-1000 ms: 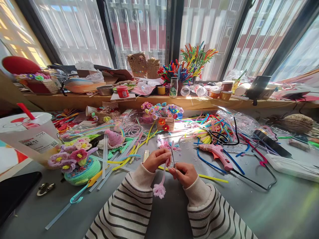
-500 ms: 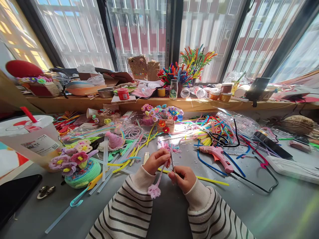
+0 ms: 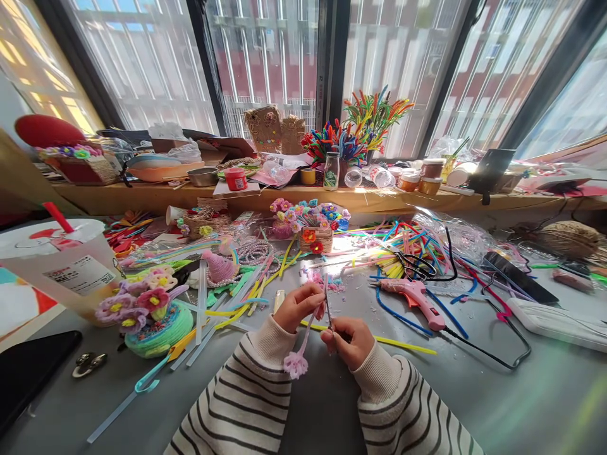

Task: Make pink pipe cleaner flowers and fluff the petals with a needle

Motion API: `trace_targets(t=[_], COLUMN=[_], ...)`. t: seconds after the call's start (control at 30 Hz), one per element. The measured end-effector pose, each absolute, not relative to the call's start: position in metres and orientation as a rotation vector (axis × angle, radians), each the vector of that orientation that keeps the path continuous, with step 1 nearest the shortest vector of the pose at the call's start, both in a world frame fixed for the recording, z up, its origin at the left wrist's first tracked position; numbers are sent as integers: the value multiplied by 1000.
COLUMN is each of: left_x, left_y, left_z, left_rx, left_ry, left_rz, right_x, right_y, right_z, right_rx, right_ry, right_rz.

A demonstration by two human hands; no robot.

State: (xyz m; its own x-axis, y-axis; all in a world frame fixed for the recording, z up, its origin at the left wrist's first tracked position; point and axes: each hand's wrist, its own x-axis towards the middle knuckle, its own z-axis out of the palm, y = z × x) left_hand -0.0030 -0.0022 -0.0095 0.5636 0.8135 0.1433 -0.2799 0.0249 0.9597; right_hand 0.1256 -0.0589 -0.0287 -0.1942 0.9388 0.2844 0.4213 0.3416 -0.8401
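My left hand (image 3: 298, 308) pinches the upper stem of a pale pink pipe-cleaner flower (image 3: 296, 364), whose ruffled head hangs down below the fingers. Thumb and fingers of my right hand (image 3: 349, 341) are closed on slim metal scissors (image 3: 327, 303). Their handles are mostly covered by the fingers. The blades point up and away, right beside my left fingertips and the stem end. Pink and blue fluff scraps (image 3: 327, 282) lie on the grey table just beyond both hands.
A pink glue gun (image 3: 411, 297) with a black cord lies to the right, near black-handled scissors (image 3: 413, 265) and colourful pipe cleaners (image 3: 393, 243). At left stand a flower-topped green pot (image 3: 159, 332) and a drink cup (image 3: 71, 262); a dark phone (image 3: 38, 373) lies nearby.
Both hands keep nearly the same pose and hold the same things. The whole view has shifted very slightly, and the flower head hangs a touch further right.
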Motion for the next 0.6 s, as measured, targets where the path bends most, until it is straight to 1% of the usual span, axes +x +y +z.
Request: trace_targets(t=[0.17,0.4,0.6], left_x=[-3,-2,-3], left_y=[-2,-1,0], left_z=[-11,-10,-12], left_rx=[1312,1269,1280], left_ry=[497,521,471], left_rz=[854,934,810], right_x=[127,125,127], right_y=[-59,-60,-62], right_z=[-26,-25,-24], right_rx=[-1207,-1217,-1179], right_ry=[-1806,-1716,-1740], right_rz=[796,741,836])
